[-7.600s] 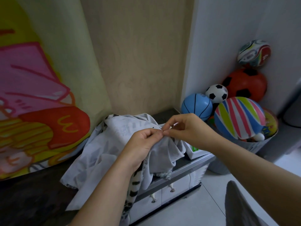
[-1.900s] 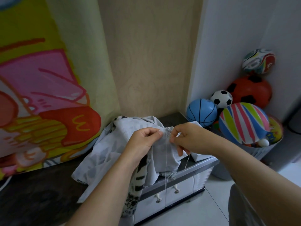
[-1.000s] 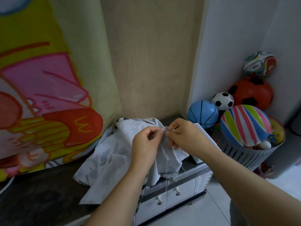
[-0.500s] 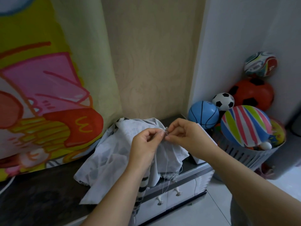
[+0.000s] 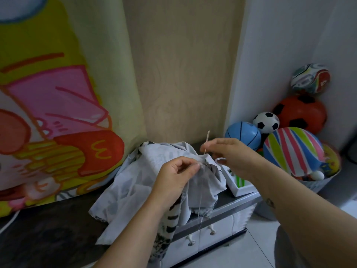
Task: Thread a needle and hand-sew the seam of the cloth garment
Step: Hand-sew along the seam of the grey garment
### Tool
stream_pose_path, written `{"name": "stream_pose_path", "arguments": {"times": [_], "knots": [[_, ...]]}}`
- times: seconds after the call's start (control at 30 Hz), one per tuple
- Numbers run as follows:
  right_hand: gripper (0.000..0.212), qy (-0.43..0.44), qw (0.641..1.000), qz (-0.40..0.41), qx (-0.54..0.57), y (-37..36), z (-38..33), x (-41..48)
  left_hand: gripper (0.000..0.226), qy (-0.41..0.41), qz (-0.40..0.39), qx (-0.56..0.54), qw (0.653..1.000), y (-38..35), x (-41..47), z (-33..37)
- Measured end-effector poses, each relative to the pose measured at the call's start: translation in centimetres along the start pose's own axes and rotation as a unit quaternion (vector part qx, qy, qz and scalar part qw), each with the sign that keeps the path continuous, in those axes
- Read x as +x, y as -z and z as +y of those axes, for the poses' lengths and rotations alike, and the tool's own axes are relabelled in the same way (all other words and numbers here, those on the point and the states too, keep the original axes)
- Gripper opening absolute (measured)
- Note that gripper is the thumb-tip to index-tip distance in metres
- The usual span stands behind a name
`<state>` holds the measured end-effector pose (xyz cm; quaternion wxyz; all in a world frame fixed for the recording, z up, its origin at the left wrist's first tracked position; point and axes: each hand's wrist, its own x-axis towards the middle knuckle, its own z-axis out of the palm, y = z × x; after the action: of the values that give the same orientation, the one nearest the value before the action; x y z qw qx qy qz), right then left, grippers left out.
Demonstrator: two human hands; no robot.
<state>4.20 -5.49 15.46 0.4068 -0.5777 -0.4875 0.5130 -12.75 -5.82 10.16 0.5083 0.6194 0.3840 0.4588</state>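
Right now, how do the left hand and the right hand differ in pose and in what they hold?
The left hand pinches a fold of the pale grey cloth garment; the right hand pinches the thin pale needle, which points up. The left hand sits lower, at the cloth; the right hand is higher, above it. Both pinch with their fingertips.

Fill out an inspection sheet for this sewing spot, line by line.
Surface: dark countertop over a white drawer cabinet.
Job's things: grey garment heaped on the countertop; needle held above it; thread hanging below the seam.
Clutter: white box beside the garment.
Grips: left hand pinches the garment at the seam; right hand pinches the needle.
Cables: white cord at the countertop's left edge.
Surroundings: cartoon hanging, wood-grain panel, toy balls piled in the corner.
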Motion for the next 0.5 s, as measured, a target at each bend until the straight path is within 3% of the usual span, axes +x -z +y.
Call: {"name": "stream_pose_path", "arguments": {"times": [0.03,0.1,0.17,0.23,0.27,0.3,0.37,0.43,0.47,0.5], "knots": [[0.013,-0.013,0.995,0.035,0.098,0.0,-0.2,0.2,0.017,0.003,-0.001,0.000,1.000,0.1,0.0,0.0],[0.013,-0.044,0.947,0.065,0.312,0.2,-0.7,0.2,0.023,0.009,0.003,-0.015,1.000,0.0,0.1,0.0],[0.015,-0.019,0.933,0.075,0.352,0.2,-0.7,0.5,0.031,0.008,0.012,-0.032,0.999,-0.1,0.2,0.2],[0.014,0.066,0.978,0.098,0.170,0.0,-0.1,0.9,0.034,0.010,0.013,-0.049,0.999,-0.2,0.4,0.5],[0.014,0.123,0.986,0.115,0.019,-0.1,0.3,0.9,0.031,0.012,0.010,-0.056,0.998,-0.2,0.5,0.7],[0.014,0.180,0.967,0.124,-0.128,-0.2,0.8,1.1,0.025,0.016,0.004,-0.060,0.998,-0.3,0.5,0.8],[0.014,0.285,0.880,0.135,-0.356,0.4,2.3,1.8,0.019,0.031,-0.005,-0.073,0.997,-0.4,0.5,1.0],[0.008,0.367,0.747,0.163,-0.529,1.4,4.1,2.8,0.020,0.047,-0.013,-0.103,0.993,-0.5,0.5,1.1],[0.006,0.377,0.699,0.178,-0.581,2.1,4.7,3.2,0.021,0.053,-0.020,-0.121,0.991,-0.5,0.5,1.2],[0.006,0.361,0.677,0.181,-0.615,2.6,5.1,3.4,0.023,0.058,-0.026,-0.138,0.988,-0.5,0.5,1.3]]}}
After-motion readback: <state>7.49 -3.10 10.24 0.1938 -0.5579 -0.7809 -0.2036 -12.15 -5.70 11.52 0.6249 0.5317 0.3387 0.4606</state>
